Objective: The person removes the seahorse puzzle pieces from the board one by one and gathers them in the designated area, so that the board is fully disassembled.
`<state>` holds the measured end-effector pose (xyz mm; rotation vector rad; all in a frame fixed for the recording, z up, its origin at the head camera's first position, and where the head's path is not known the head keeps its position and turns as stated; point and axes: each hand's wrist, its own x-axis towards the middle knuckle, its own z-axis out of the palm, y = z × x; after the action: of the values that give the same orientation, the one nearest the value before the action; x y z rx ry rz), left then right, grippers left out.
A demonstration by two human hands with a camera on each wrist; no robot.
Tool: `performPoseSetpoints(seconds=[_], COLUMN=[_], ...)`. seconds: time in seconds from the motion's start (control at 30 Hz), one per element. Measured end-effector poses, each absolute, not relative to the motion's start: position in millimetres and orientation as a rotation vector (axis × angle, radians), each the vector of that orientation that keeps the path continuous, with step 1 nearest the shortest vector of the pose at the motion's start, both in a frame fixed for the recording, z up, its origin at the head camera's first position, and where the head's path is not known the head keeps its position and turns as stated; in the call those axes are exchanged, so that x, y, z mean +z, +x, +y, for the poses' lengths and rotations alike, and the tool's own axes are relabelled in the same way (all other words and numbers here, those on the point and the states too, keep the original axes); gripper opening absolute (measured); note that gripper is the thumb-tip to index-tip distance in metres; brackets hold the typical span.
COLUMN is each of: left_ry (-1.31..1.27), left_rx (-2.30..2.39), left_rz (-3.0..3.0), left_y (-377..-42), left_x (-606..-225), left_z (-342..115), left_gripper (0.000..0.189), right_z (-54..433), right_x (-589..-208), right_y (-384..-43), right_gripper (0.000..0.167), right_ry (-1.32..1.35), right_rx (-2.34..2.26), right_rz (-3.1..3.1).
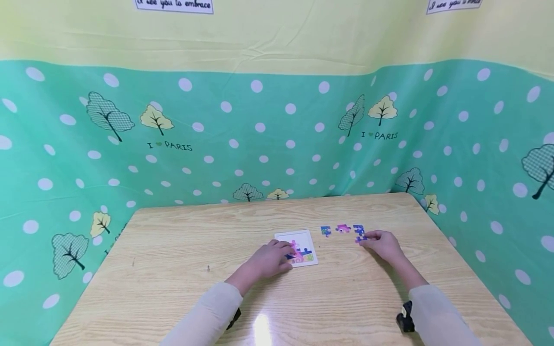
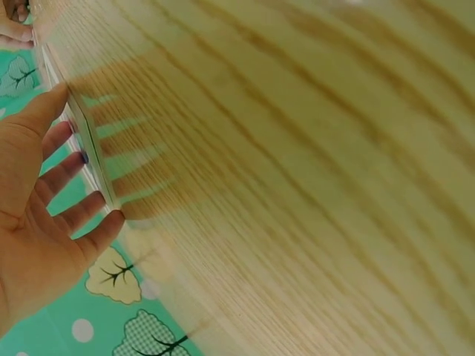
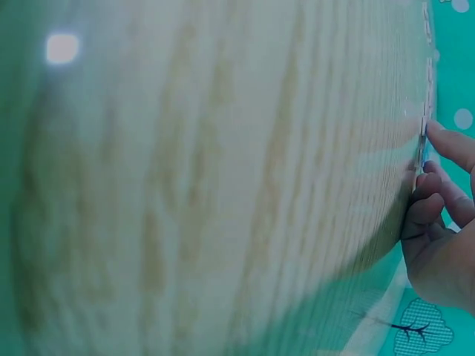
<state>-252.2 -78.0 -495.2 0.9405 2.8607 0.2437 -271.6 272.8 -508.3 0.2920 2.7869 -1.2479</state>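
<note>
At the right hand (image 1: pixel 386 246), pinched on the nearest blue-and-pink jigsaw piece (image 1: pixel 359 239), out right of the white puzzle tray (image 1: pixel 302 236). Imo lift by the edges, no nudging the blue piece (image 1: pixel 358 228) beyond. Steady the tray with the spread left hand (image 1: pixel 269 258) resting there.

Bright light leaves a white glare streak (image 1: pixel 261 330) on the wooden table (image 1: pixel 182 269).

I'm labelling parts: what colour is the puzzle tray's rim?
White; the puzzle tray's rim shows best in the head view.
</note>
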Motion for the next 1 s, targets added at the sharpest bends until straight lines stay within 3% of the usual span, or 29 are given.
performPoseSetpoints(seconds=[1.0], left_ry=[0.952], left_rx=[0.245], left_rz=[2.863], left_y=[-252.2], left_x=[-494.3], left_z=[-79.0], left_gripper=[0.043], right_z=[270.7], right_x=[-500.7], right_y=[-273.3], right_gripper=[0.042], right_ry=[0.255], right_rx=[-1.207], right_rz=[2.811])
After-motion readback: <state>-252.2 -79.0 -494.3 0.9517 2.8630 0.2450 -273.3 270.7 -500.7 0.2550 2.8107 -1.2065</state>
